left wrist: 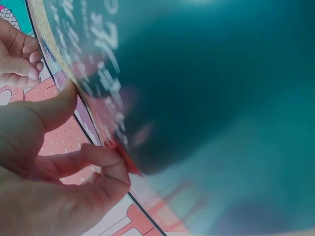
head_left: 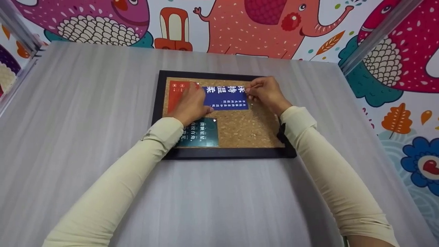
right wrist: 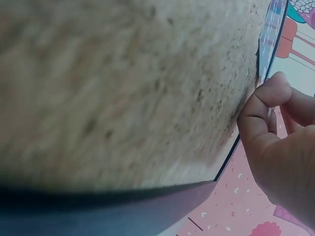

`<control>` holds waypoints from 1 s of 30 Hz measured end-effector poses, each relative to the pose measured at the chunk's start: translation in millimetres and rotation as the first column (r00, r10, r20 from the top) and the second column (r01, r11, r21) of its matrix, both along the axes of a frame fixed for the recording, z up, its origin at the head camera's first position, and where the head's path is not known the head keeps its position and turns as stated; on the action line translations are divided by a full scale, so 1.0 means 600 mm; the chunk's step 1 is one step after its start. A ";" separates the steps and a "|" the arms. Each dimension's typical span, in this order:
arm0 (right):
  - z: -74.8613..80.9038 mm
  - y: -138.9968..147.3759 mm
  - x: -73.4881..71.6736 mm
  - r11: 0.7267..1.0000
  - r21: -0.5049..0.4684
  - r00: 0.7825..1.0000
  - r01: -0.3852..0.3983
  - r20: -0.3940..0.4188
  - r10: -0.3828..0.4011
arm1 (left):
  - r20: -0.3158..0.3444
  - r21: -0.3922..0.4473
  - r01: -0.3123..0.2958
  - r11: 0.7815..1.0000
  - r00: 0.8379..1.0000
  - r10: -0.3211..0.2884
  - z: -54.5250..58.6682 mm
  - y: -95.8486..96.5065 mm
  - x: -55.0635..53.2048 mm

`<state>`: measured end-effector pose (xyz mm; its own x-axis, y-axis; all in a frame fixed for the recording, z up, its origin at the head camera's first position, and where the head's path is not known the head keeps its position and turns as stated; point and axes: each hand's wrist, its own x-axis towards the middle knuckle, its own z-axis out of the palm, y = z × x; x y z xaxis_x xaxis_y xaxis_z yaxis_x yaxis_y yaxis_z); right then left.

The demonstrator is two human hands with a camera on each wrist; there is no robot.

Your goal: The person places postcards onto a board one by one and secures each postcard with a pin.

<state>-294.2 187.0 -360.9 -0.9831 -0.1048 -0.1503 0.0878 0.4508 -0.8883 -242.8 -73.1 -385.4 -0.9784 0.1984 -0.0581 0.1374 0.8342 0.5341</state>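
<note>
A cork board [head_left: 253, 127] in a black frame lies on the table, bearing several printed cards. My left hand [head_left: 190, 104] rests over the red card [head_left: 174, 97] and the left end of the blue card [head_left: 228, 97], thumb and fingertips spread apart. At the blue card's far right corner, my right hand [head_left: 265, 92] pinches with thumb and forefinger; the small thing between them is mostly hidden. Nearer me is a teal card [head_left: 207, 133] with a small white pin at one corner, partly under my left wrist. In the right wrist view, the right fingertips [right wrist: 278, 83] meet at the card's edge.
The board's black frame [head_left: 226, 153] forms a raised border around the cork. Grey wood-grain table [head_left: 85, 103] surrounds it. Behind stands a wall [head_left: 253, 34] with cartoon animals, and metal posts [head_left: 380, 37] rise at the sides.
</note>
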 end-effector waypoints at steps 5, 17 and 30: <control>-0.006 -0.003 -0.010 1.000 0.017 1.000 0.006 0.003 -0.006 | -0.011 0.003 0.008 1.000 1.000 -0.008 -0.014 0.000 -0.013; -0.008 -0.010 -0.018 0.999 0.029 0.999 0.023 0.026 -0.024 | 0.002 0.025 0.007 1.000 1.000 -0.007 0.015 0.003 0.014; -0.008 -0.021 -0.031 0.994 0.104 0.999 0.028 0.039 -0.032 | 0.031 0.020 -0.002 1.000 1.000 0.002 0.032 0.005 0.025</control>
<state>-312.8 174.6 -365.7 -0.9783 -0.0572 -0.1991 0.1380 0.5368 -0.8324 -227.8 -70.4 -366.2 -0.9766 0.1977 -0.0850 0.1185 0.8238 0.5544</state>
